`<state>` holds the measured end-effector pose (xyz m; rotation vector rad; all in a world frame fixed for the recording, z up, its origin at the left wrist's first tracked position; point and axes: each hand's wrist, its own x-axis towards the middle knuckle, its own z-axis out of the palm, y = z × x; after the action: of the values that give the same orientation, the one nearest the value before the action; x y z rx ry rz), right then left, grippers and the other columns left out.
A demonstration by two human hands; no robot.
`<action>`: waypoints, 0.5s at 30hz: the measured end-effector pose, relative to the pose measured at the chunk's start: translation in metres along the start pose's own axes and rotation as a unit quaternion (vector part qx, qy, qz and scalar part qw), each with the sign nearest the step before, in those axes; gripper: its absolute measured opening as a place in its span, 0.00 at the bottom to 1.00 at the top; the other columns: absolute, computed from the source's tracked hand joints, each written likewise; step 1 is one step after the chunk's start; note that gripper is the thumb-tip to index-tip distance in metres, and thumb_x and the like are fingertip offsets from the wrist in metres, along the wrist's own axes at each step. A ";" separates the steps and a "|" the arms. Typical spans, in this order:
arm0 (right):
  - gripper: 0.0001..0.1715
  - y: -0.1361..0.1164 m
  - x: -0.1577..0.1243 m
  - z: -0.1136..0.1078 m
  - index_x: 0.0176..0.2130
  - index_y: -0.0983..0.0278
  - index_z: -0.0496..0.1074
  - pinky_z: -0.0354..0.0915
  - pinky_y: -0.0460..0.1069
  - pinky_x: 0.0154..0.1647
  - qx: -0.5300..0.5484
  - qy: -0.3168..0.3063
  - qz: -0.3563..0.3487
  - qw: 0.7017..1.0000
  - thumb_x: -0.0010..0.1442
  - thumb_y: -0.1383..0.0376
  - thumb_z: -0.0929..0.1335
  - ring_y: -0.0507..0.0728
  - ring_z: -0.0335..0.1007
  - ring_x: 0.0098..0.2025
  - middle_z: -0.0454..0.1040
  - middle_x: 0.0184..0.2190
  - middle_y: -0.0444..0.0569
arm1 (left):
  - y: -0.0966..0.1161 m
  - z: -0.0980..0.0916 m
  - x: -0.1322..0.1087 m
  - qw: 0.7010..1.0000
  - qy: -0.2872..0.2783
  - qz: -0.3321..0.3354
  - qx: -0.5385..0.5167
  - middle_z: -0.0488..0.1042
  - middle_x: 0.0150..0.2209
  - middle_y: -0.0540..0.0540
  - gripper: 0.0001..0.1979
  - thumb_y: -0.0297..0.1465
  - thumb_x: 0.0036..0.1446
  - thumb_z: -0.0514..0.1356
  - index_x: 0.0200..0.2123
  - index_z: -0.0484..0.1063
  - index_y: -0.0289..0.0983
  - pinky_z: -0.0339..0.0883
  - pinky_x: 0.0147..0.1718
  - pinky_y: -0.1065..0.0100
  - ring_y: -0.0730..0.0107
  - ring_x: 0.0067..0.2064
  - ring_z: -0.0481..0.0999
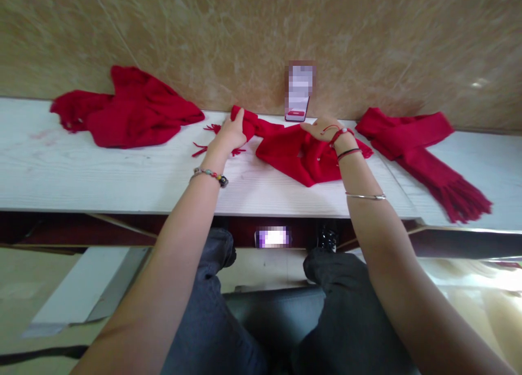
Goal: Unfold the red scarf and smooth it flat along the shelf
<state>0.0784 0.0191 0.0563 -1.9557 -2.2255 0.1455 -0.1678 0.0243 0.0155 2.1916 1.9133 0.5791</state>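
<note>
A red fringed scarf (302,154) lies bunched on the white table (101,173) in front of me. My left hand (229,133) is closed on its left end near the wall, with fringe strands trailing beside it. My right hand (326,129) rests on top of the bunched middle part, fingers pointing left and pressed on the cloth.
A crumpled red scarf (130,111) lies at the table's left. Another red scarf (424,152) with a fringed end stretches along the right. A phone (298,94) leans upright against the marble wall behind the middle scarf. My knees are below the table's front edge.
</note>
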 end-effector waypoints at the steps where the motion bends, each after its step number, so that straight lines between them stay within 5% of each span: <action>1: 0.24 0.001 0.001 0.001 0.39 0.73 0.76 0.67 0.54 0.44 0.004 0.003 0.002 1.000 0.63 0.56 0.61 0.64 0.73 0.45 0.77 0.38 0.63 | 0.003 -0.005 0.000 1.000 0.020 -0.011 -0.003 0.55 0.64 0.38 0.43 0.25 0.51 0.57 0.67 0.42 0.40 0.54 0.59 0.58 0.52 0.63 0.58; 4: 0.18 -0.001 0.003 0.007 0.38 0.73 0.77 0.66 0.53 0.44 0.006 0.008 0.004 1.000 0.60 0.61 0.65 0.64 0.73 0.44 0.77 0.37 0.62 | 0.018 -0.019 -0.004 0.999 0.050 -0.009 -0.021 0.55 0.65 0.44 0.39 0.24 0.51 0.57 0.66 0.49 0.41 0.48 0.62 0.61 0.56 0.65 0.53; 7: 0.10 -0.005 0.004 0.010 0.33 0.71 0.77 0.67 0.52 0.41 0.043 0.018 0.011 0.999 0.57 0.66 0.67 0.61 0.73 0.40 0.77 0.33 0.57 | 0.035 -0.021 -0.007 0.998 0.038 0.025 -0.043 0.63 0.60 0.42 0.31 0.24 0.53 0.55 0.62 0.58 0.35 0.51 0.61 0.63 0.59 0.62 0.59; 15: 0.17 -0.017 -0.001 0.005 0.33 0.70 0.78 0.65 0.47 0.40 0.142 0.070 -0.028 0.987 0.59 0.59 0.66 0.56 0.71 0.36 0.76 0.29 0.50 | 0.063 -0.007 -0.008 0.967 -0.006 0.029 -0.253 0.76 0.38 0.45 0.10 0.28 0.58 0.55 0.42 0.71 0.34 0.65 0.47 0.66 0.68 0.43 0.75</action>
<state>0.0613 0.0157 0.0549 -1.6967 -2.0405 0.2908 -0.1136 0.0053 0.0440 1.9132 1.4827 0.9406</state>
